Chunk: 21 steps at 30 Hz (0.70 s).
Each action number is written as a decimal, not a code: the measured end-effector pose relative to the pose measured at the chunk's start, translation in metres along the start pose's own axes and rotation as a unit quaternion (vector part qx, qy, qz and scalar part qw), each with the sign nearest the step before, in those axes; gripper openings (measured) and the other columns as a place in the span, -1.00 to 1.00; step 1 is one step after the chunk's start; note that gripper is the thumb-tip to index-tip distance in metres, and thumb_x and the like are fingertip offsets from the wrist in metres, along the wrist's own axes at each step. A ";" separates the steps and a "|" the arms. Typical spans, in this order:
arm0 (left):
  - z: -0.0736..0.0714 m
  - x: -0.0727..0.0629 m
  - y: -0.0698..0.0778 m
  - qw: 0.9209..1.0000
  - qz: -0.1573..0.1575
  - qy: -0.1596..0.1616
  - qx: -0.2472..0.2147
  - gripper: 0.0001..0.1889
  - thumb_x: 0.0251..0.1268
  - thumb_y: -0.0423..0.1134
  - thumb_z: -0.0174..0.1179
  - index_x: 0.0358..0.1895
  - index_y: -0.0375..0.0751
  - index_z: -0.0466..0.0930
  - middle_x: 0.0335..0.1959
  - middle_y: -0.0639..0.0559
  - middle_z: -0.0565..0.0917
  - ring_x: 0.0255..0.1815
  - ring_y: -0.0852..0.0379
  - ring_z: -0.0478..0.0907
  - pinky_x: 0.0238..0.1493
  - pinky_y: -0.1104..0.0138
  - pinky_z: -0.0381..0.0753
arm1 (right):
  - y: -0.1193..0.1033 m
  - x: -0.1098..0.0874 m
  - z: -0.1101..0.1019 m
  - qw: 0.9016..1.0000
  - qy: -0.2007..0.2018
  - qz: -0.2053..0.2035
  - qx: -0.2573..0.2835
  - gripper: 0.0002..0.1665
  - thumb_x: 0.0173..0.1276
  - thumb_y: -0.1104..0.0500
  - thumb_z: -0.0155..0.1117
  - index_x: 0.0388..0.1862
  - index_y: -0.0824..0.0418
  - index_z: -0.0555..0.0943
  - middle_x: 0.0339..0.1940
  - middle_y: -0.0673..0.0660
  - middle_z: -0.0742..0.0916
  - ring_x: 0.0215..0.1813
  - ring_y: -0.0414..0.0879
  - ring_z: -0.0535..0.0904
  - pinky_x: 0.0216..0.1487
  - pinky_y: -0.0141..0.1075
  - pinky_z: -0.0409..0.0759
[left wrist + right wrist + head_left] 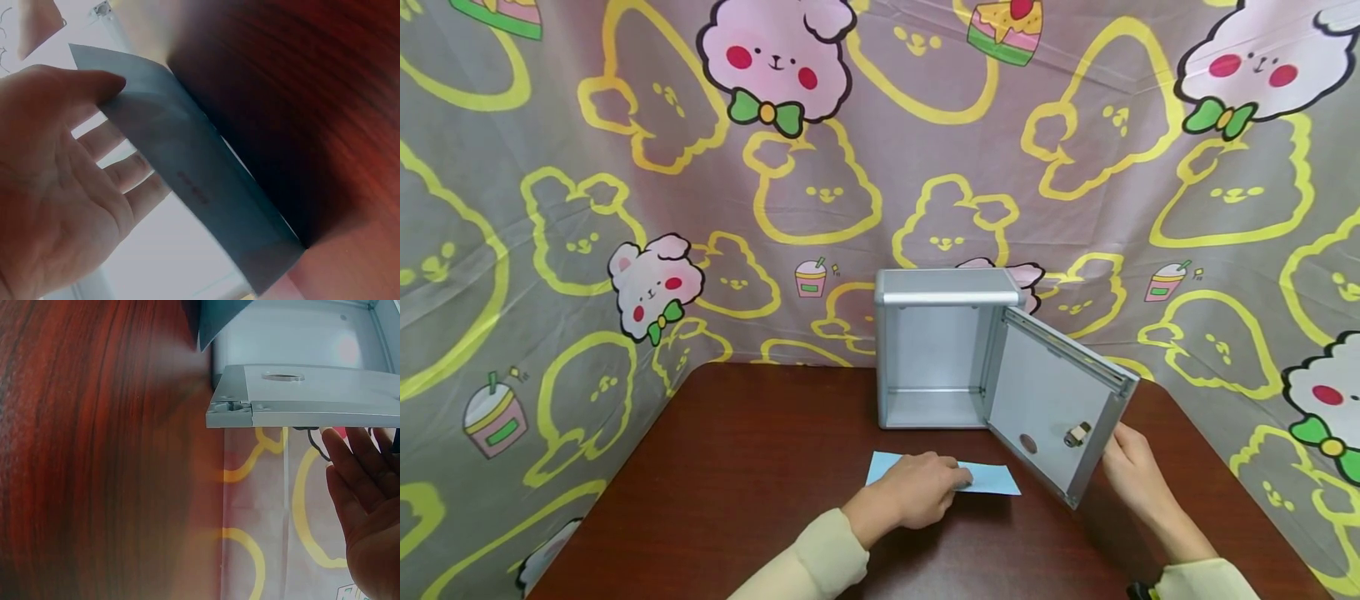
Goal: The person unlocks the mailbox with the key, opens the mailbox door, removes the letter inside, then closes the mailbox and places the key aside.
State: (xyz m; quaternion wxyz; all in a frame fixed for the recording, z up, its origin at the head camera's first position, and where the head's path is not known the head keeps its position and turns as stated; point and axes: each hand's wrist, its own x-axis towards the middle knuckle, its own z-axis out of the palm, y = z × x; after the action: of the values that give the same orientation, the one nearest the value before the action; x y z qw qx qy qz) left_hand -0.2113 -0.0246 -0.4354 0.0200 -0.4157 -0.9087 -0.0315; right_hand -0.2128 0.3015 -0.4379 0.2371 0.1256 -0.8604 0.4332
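Note:
A pale blue slip of paper (996,479), perhaps an envelope, stands on its long edge at the tabletop in front of a silver metal box (951,286). My left hand (920,490) pinches it; in the left wrist view the thumb lies on the near face of the paper (181,156), which has small reddish marks, and the fingers are behind it. The box door (1048,392) is swung wide to the right, a lock (1078,434) on its inner face. Behind the door, my right hand (1138,471) has nearly straight fingers (353,465) at its outer face.
The dark red-brown wooden table (760,467) has rounded back corners. A patterned cloth (805,192) hangs behind the box and on both sides. A thin dark cord (317,447) hangs at the door's outer face.

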 end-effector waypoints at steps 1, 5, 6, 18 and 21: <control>0.001 0.000 0.000 1.000 0.001 -0.004 -0.002 -0.69 0.44 -0.25 0.20 0.14 0.19 0.66 -0.01 0.24 0.68 -0.08 0.19 0.65 -0.36 0.33 0.63 | 0.000 0.000 0.000 1.000 0.001 0.001 0.000 -0.59 0.68 0.19 -0.09 0.05 0.41 0.68 -0.19 -0.34 0.71 -0.11 -0.51 0.56 -0.10 -0.65 0.45; 0.004 0.001 0.003 1.000 0.003 -0.022 -0.007 -0.68 0.36 -0.20 0.29 0.13 0.20 0.66 0.03 0.24 0.66 -0.08 0.20 0.62 -0.33 0.32 0.63 | 0.001 0.000 0.001 1.000 0.003 0.006 0.005 -0.58 0.67 0.19 -0.09 0.08 0.41 0.67 -0.17 -0.34 0.71 -0.09 -0.52 0.55 -0.07 -0.66 0.44; 0.005 0.001 0.003 1.000 0.004 -0.028 -0.006 -0.67 0.35 -0.19 0.30 0.14 0.20 0.65 0.03 0.24 0.66 -0.07 0.20 0.61 -0.34 0.32 0.62 | 0.001 0.000 0.001 1.000 0.003 0.006 0.004 -0.59 0.67 0.20 -0.09 0.09 0.41 0.67 -0.16 -0.35 0.71 -0.09 -0.52 0.55 -0.07 -0.66 0.44; 0.010 0.005 0.008 0.999 0.004 -0.046 0.004 -0.62 0.23 -0.10 0.43 0.12 0.23 0.65 -0.02 0.24 0.62 -0.16 0.23 0.57 -0.42 0.35 0.55 | 0.000 -0.001 0.002 1.000 0.009 0.004 0.009 -0.59 0.67 0.20 -0.08 0.09 0.43 0.66 -0.15 -0.36 0.70 -0.08 -0.53 0.56 -0.06 -0.67 0.45; 0.010 0.005 0.009 0.999 0.004 -0.049 0.001 -0.63 0.23 -0.09 0.42 0.11 0.23 0.65 -0.02 0.24 0.61 -0.16 0.24 0.57 -0.42 0.36 0.55 | 0.001 -0.001 0.002 1.000 0.010 0.006 0.007 -0.59 0.67 0.21 -0.07 0.10 0.43 0.66 -0.15 -0.38 0.69 -0.08 -0.54 0.55 -0.06 -0.67 0.45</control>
State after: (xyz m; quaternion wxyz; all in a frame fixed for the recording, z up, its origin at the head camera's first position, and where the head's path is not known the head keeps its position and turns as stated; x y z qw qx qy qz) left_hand -0.2079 -0.0145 -0.4451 -0.0239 -0.4200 -0.9071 -0.0105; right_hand -0.2130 0.3005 -0.4406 0.2427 0.1177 -0.8558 0.4415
